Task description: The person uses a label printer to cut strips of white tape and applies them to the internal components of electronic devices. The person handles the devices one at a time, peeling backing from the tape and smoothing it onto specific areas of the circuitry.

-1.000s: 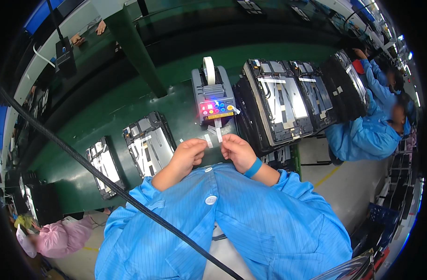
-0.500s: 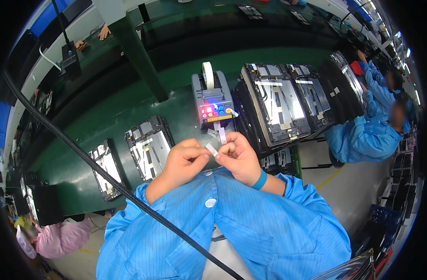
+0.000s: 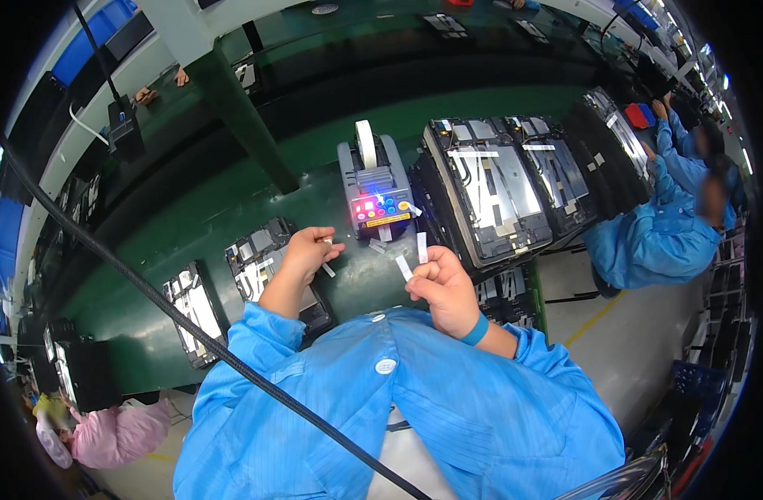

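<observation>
Between the left hand (image 3: 309, 252) and right hand (image 3: 450, 293), the bench (image 3: 361, 287) is bare but for tape scraps (image 3: 378, 246), until the dispenser (image 3: 376, 180) blocks the way ahead. A stack (image 3: 496, 200) walls off the right. A clear lane runs between dispenser and post (image 3: 241, 117).

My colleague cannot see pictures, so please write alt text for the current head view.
A person's right hand holds two short white tape strips at a green workbench, with the left hand apart from it. Beyond stands a grey tape dispenser, and opened flat devices lie on both sides.
</observation>
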`<state>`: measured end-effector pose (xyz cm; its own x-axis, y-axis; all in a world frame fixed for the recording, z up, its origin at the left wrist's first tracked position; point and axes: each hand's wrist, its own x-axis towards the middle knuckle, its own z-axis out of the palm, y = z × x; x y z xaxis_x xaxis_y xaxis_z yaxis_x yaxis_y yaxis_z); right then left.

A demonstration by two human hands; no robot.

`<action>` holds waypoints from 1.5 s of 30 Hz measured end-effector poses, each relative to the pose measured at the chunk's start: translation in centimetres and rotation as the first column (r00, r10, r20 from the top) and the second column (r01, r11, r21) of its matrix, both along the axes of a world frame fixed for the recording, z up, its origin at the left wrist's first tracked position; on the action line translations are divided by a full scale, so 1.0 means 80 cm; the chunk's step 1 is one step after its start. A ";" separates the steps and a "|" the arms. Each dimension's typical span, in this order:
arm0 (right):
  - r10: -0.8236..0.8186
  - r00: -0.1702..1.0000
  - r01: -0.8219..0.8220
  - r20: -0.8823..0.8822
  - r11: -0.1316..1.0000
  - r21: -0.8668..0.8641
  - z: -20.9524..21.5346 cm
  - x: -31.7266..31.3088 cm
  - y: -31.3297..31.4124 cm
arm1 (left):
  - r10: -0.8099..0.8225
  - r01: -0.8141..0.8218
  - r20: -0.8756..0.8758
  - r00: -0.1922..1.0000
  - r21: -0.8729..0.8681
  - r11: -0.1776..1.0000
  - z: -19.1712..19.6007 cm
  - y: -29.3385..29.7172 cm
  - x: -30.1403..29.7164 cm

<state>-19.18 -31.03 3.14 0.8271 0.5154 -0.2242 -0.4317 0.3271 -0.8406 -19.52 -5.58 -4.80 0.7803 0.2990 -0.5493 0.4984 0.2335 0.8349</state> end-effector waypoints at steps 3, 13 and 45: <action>-0.028 1.000 0.029 -0.005 1.000 0.013 -0.007 0.002 -0.008 | 0.032 -0.031 -0.011 0.999 0.070 0.997 -0.011 -0.001 0.005; -0.022 0.999 0.021 -0.047 1.000 -0.014 -0.015 0.006 -0.017 | -0.095 0.087 0.008 0.995 0.315 0.945 -0.049 0.016 -0.002; -0.004 0.993 -0.001 -0.115 0.999 -0.040 -0.031 0.016 -0.034 | -0.495 0.300 -0.025 0.868 0.822 0.485 -0.054 -0.051 -0.015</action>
